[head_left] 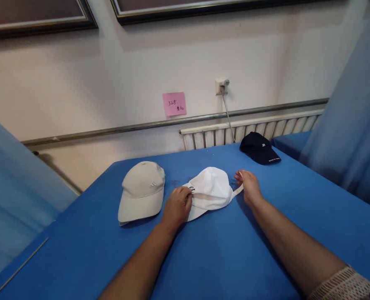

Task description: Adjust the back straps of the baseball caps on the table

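A white baseball cap (211,185) with dark lettering on its front lies on the blue-covered table, brim toward the lower left. My left hand (178,206) is closed on the cap's front, where crown meets brim, hiding part of both. Off the cap's back runs a white strap (238,190), its end pinched between the fingers of my right hand (249,186) and drawn out to the right. Left of my left hand rests a beige cap (143,187) with a small striped mark. A black cap (258,146) sits farther back on the right.
Behind the blue table (228,258) are a radiator (210,135), a metal rail (135,127) and a wall socket (221,87) with a cord. A pink note (174,104) sticks to the wall. Blue curtains hang at left (16,187) and right (350,112).
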Available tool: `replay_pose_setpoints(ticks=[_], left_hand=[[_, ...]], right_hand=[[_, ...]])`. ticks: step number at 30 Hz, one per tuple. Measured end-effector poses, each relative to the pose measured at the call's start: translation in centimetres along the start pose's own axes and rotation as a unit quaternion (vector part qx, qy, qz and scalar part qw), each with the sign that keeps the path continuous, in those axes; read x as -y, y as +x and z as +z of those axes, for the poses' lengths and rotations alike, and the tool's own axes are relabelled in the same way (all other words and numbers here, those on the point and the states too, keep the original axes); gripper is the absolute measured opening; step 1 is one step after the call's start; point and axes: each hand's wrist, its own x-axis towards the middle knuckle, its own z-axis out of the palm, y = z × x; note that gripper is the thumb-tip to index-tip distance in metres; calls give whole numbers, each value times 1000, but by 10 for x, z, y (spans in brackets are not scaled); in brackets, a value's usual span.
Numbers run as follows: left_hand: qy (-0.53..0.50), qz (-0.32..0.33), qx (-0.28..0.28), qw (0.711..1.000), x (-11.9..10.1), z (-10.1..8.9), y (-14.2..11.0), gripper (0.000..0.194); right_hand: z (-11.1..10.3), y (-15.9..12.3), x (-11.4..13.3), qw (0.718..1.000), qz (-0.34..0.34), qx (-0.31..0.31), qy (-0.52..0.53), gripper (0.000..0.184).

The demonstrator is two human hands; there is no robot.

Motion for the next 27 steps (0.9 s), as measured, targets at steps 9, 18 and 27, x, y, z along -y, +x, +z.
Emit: replay_pose_setpoints(ticks=[9, 18, 27], left_hand=[[-46, -31, -30, 998, 2, 3, -1, 15], [-110, -73, -155, 979, 24, 7, 15, 21], [-198, -234, -46, 951, 21, 17, 6, 21]], right_hand=[[10, -23, 4, 977, -22, 153, -149, 36], [6, -42, 18, 951, 118, 278, -69, 51], [7, -36, 9, 904, 322, 279, 42, 17]])
